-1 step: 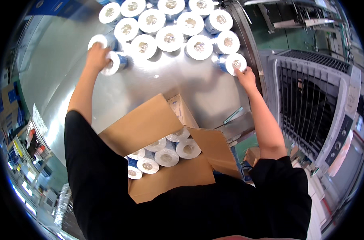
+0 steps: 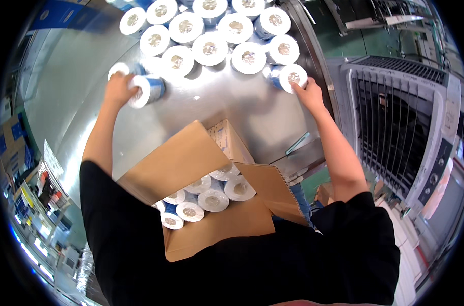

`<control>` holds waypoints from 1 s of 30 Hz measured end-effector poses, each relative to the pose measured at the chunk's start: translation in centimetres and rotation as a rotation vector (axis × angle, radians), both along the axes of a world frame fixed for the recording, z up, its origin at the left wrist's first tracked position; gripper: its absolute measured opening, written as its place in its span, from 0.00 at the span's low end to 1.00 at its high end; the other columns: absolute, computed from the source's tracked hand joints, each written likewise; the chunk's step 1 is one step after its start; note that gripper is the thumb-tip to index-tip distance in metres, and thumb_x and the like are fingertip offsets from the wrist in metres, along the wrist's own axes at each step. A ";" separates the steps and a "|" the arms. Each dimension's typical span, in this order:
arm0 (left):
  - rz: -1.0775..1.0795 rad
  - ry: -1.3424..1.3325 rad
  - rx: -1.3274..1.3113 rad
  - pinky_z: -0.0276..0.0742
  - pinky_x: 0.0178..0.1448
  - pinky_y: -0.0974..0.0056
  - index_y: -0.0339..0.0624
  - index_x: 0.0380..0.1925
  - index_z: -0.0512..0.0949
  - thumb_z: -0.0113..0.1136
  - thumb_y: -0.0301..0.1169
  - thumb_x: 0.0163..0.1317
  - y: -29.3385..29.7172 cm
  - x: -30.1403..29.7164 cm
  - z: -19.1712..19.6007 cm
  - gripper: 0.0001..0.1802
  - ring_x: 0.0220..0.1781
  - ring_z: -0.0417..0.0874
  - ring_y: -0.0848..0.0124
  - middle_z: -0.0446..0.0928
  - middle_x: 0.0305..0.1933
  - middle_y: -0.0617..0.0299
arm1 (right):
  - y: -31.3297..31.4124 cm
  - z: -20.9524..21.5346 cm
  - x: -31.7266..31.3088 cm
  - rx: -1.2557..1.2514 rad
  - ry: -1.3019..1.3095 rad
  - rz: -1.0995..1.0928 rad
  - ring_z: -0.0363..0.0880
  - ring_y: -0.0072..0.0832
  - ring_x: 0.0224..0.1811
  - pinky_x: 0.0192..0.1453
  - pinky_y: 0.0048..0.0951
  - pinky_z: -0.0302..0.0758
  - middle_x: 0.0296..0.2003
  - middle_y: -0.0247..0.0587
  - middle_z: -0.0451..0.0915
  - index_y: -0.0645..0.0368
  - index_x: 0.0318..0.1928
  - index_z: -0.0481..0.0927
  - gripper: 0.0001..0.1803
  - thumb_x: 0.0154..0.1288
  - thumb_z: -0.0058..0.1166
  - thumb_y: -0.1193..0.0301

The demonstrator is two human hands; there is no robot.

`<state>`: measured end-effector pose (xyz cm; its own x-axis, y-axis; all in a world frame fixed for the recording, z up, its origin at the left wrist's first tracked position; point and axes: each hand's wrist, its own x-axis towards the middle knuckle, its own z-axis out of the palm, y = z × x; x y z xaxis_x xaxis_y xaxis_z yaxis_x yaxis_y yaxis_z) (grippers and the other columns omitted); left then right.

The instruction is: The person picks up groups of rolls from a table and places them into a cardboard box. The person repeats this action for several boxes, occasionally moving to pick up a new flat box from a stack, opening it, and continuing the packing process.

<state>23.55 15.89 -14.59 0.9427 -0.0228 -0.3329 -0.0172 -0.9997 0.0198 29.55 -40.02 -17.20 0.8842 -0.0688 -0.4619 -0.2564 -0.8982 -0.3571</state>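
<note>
Rolls (image 2: 209,49) with white ends and blue sides crowd the metal table (image 2: 201,104) at 12 o'clock, nearly all showing their round ends upward. At 10 o'clock, the left hand (image 2: 121,91) is clamped on two more, an outer roll (image 2: 118,68) and an inner roll (image 2: 154,88), its fingers between them; blur hides the exact grip. At 2 o'clock, the right hand (image 2: 309,94) has its thumb and fingers closed on the near end of a tilted roll (image 2: 290,76), just below the crowd's edge. An open cardboard box (image 2: 221,229) lies just below the centre, toward 6 o'clock, with packed rolls (image 2: 213,200) visible between its raised flaps. Near the table's edge at 3 o'clock rests a thin green tool (image 2: 297,143); farther out that way stands a grey barred cabinet (image 2: 395,122).
</note>
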 end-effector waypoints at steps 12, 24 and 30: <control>1.124 -0.296 -1.731 0.73 0.54 0.65 0.32 0.53 0.71 0.52 0.30 0.62 0.4 -24.8 23.8 0.20 0.52 0.76 0.70 0.75 0.53 0.58 | 2.8 1.4 5.3 -0.026 -0.062 0.559 0.79 0.48 0.38 0.45 0.41 0.75 0.34 0.57 0.79 0.55 0.63 0.64 0.41 0.44 0.60 0.71; 0.499 0.129 -0.308 0.72 0.48 0.58 0.45 0.35 0.83 0.65 0.28 0.40 -13.7 -32.9 28.7 0.16 0.43 0.74 0.60 0.71 0.39 0.56 | 11.6 31.4 -6.1 0.700 -0.610 0.745 0.81 0.25 0.30 0.33 0.24 0.77 0.34 0.42 0.82 0.63 0.64 0.61 0.39 0.51 0.63 0.75; 0.005 0.100 -0.053 0.65 0.50 0.57 0.50 0.33 0.84 0.65 0.31 0.36 -13.7 -36.2 25.0 0.17 0.51 0.68 0.60 0.69 0.39 0.57 | 21.8 31.2 -21.2 0.308 0.482 1.586 0.79 0.50 0.33 0.37 0.46 0.74 0.28 0.56 0.78 0.72 0.63 0.52 0.39 0.56 0.55 0.68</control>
<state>-12.64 2.21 10.37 0.9052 -0.0388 -0.4233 -0.0080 -0.9972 0.0742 8.32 -18.22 13.96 -0.2282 0.8245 -0.5178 0.6373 -0.2757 -0.7197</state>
